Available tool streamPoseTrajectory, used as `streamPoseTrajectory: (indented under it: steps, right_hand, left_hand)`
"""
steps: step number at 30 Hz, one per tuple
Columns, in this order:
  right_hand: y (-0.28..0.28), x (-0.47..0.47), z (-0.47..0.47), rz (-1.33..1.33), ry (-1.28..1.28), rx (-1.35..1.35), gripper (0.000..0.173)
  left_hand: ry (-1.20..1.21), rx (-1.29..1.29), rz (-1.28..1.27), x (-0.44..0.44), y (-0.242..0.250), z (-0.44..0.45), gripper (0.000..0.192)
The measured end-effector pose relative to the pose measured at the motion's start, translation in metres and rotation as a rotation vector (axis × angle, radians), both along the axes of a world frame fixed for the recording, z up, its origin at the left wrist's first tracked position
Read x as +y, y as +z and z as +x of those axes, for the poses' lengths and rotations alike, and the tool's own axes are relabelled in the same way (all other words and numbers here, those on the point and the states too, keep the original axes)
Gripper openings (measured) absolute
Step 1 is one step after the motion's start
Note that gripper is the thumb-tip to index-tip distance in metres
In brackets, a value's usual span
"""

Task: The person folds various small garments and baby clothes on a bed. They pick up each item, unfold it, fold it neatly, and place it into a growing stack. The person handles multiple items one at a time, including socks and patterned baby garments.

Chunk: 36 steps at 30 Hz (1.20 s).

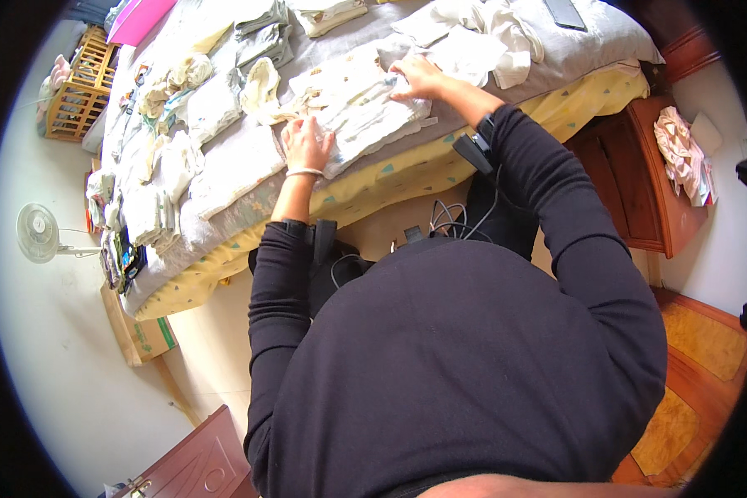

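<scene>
In front of me a white baby garment (356, 115) with small prints lies spread on the grey bedsheet (342, 46). My left hand (306, 147) is at its near left side, fingers bent and gripping the cloth. At its right end my right hand (418, 76) has thumb and fingers around a fold of the same garment. A cream-coloured cloth piece (263, 93) lies crumpled beyond my left hand. Flat white cloth (243, 171) lies left of that hand. Just past my right hand is a loose heap of white clothes (473, 43).
Folded grey clothes (264, 37) and several crumpled garments (174, 84) cover the bed's left part. A phone (564, 14) lies at the far right. Cables (451, 218) hang by my lap. A wooden nightstand (635, 168) stands right, a fan (38, 231) left.
</scene>
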State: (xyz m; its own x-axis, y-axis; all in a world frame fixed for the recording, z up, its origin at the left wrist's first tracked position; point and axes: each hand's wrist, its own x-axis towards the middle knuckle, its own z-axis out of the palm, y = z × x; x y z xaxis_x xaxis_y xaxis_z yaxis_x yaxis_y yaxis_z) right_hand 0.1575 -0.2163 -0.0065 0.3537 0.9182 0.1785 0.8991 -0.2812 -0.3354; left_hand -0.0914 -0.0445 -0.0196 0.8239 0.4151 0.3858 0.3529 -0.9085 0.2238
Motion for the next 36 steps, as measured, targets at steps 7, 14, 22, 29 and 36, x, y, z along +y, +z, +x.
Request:
streamPoseTrajectory:
  steps: [7,14,22,29,36]
  right_hand:
    - [0.007,-0.004,-0.005,0.042,-0.153,0.202,0.043]
    - [0.038,-0.055,-0.022,0.391,0.057,0.636,0.03]
    - [0.027,-0.116,-0.105,0.666,0.033,1.414,0.013]
    - [0.029,-0.048,-0.065,0.706,-0.147,0.886,0.021]
    - [0.004,-0.003,-0.024,0.207,-0.401,0.663,0.043]
  left_hand:
    - [0.186,0.188,-0.104,0.0,0.018,-0.005,0.042]
    - [-0.045,0.014,-0.677,0.002,0.04,-0.038,0.029]
    - [-0.179,-0.573,-1.743,-0.085,0.037,-0.106,0.019]
    - [0.161,-0.864,-1.353,-0.056,0.032,-0.049,0.015]
    - [0.478,-0.614,-1.202,-0.005,-0.008,-0.004,0.024]
